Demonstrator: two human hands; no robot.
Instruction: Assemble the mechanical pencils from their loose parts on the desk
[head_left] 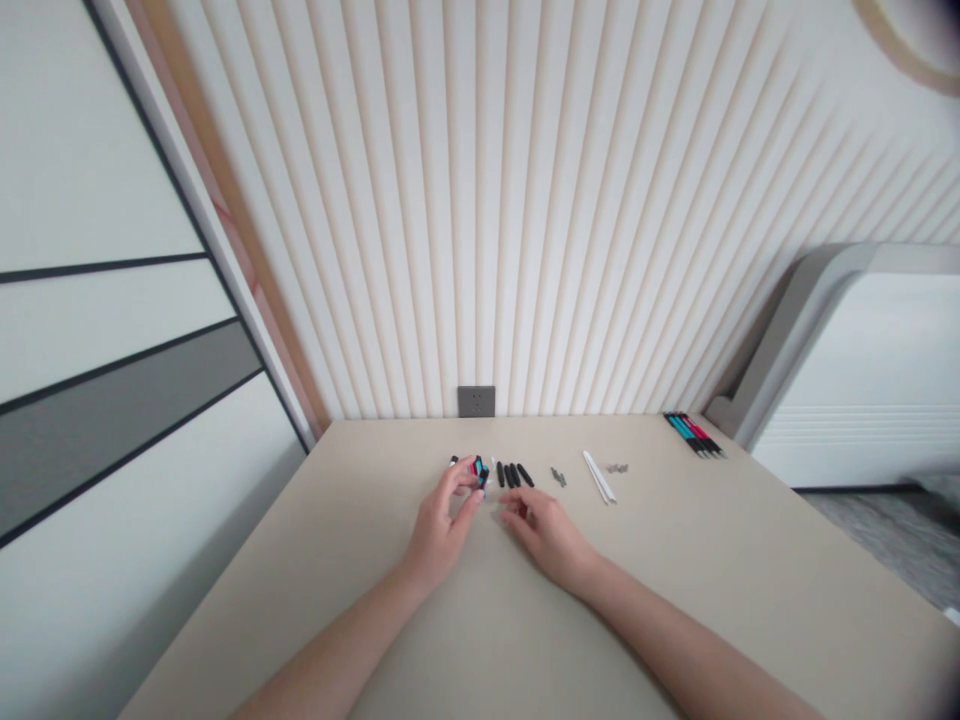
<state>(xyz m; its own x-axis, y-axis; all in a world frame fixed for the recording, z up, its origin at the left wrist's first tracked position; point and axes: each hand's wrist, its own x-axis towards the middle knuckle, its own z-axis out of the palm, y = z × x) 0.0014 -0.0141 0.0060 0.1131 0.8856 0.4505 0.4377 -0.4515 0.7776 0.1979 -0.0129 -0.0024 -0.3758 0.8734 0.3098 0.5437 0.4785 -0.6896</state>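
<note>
Head view: left hand (441, 525) has its grip pinching small coloured pieces (481, 468) (black, teal, pink) between thumb and fingers, a bit above the desk (465, 640), straight out on the person's side of the wall socket (476, 402). Exact parts too small to tell. Right hand (551, 530): fingers loosely curled, low over the desk, nearer the person than the socket and right of it; can't tell if the grip has anything in it. Black tubes (508, 474) just beyond its fingertips. Handling, my judgement: light pinch, pieces angled so ends show, other hand close for support, no knocking the tubes. Pose: forearms (337, 635) slope inward from the near edge, hands apart, thumbs facing each other. Grey bits (558, 476), white sticks (599, 478), pens (684, 432) lie increasingly far right of the socket.
</note>
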